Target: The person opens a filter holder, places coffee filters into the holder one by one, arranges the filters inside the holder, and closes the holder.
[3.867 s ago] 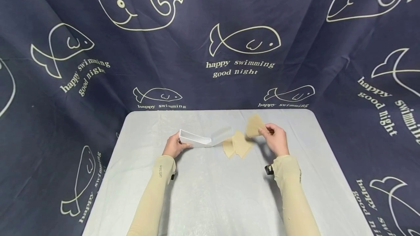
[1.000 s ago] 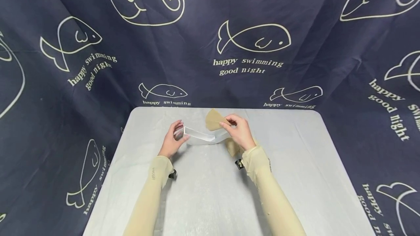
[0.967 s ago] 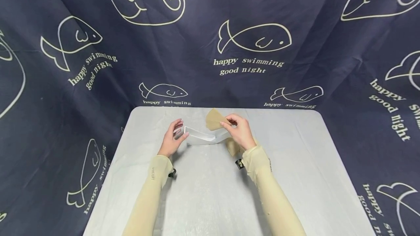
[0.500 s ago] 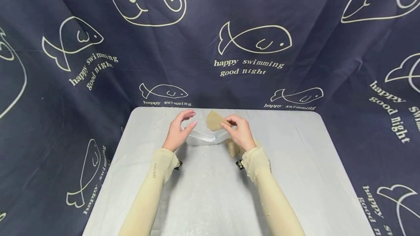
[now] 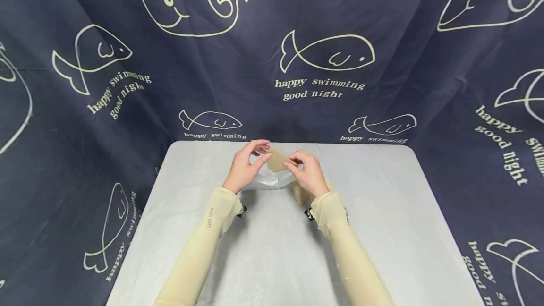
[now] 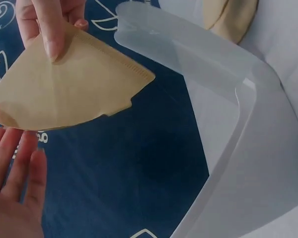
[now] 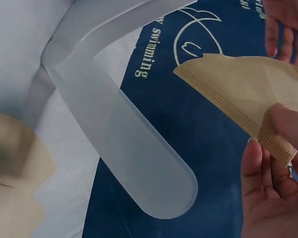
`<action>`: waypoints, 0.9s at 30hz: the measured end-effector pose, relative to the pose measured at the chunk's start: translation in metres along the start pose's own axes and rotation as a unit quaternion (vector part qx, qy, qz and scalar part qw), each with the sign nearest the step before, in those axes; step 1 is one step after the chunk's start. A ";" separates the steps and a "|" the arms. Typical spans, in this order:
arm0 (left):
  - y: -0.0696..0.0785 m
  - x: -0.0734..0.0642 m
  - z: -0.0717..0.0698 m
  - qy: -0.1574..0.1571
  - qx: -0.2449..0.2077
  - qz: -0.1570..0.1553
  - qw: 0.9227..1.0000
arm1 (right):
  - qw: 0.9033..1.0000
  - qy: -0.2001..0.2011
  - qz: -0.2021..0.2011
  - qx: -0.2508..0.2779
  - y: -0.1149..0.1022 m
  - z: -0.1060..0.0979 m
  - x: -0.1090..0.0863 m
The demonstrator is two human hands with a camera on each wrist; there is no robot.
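1. Setting: through the head camera I see a dark blue backdrop (image 5: pixel 250 77), printed with fish and whales, behind a pale tabletop (image 5: pixel 272 249).

2. Governing relation, as I judge it: the tan filter paper (image 5: pixel 278 160) is raised between the two hands, its long axis crosswise, with the curved rim toward the left hand (image 5: pixel 244 166) and the narrow end toward the right hand (image 5: pixel 309 173), the nearer of the two.

3. Right hand: thumb and fingers pinch the paper by its crimped side.

4. Left hand: fingers nearly straight, thumb apart from them, the paper's rim between; I cannot tell whether they touch it.

5. Translucent holder (image 6: pixel 278 144): bent like a V, gripped by neither hand, and apart from the paper in my wrist views.

6. Count: two hands, one holder, one raised paper; loose papers (image 5: pixel 300 193) beside the holder overlap, so I cannot count them.
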State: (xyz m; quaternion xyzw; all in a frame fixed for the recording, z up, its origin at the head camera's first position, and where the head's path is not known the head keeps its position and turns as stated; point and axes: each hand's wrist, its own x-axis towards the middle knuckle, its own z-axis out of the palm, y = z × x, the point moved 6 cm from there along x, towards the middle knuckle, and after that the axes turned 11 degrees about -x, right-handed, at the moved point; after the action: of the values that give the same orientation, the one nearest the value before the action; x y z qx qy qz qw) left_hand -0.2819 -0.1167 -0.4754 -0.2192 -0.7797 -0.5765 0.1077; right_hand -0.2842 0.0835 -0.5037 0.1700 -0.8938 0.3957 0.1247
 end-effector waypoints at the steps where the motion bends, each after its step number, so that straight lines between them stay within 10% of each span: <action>1: -0.001 0.000 -0.001 -0.001 0.015 -0.007 1.000 | 1.000 -0.003 -0.003 -0.002 -0.001 0.002 0.000; 17: -0.014 -0.009 -0.019 0.092 -0.060 -0.028 0.994 | 0.997 0.030 -0.002 0.069 0.007 0.002 0.002; 23: -0.016 -0.011 -0.021 0.069 -0.057 -0.037 0.995 | 0.999 0.022 -0.022 0.022 0.001 -0.001 0.002; 27: -0.008 -0.007 -0.018 0.029 0.029 0.004 0.999 | 0.999 0.019 -0.033 -0.003 -0.002 -0.003 0.002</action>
State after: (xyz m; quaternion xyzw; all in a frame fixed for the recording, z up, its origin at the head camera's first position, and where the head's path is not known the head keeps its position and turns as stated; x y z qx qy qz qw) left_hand -0.2808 -0.1369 -0.4793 -0.2029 -0.7916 -0.5595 0.1388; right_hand -0.2850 0.0845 -0.4998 0.1915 -0.8865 0.3916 0.1553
